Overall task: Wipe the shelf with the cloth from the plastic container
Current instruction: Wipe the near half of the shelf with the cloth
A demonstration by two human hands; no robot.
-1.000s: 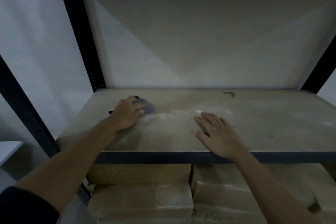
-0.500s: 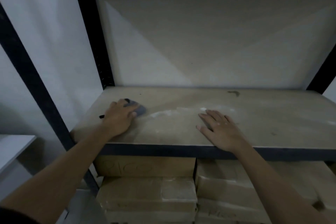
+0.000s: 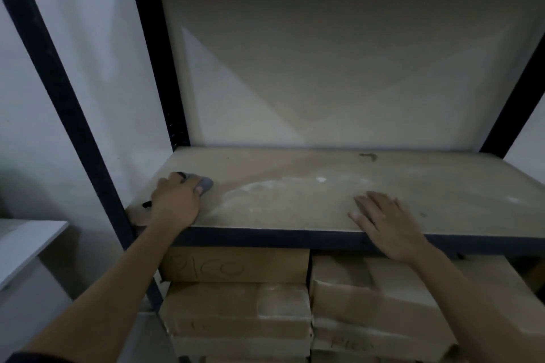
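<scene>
We press the grey cloth [image 3: 205,183] under our left hand [image 3: 177,203], which grasps it at the shelf board's [image 3: 427,186] left end, the dusty streak stretching rightward toward our flat, empty right hand [image 3: 383,221].

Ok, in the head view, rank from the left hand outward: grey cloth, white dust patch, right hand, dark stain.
1. Grey cloth: under the left hand.
2. White dust patch: mid-shelf.
3. Right hand: front edge, right of centre.
4. Dark stain: back right.
</scene>
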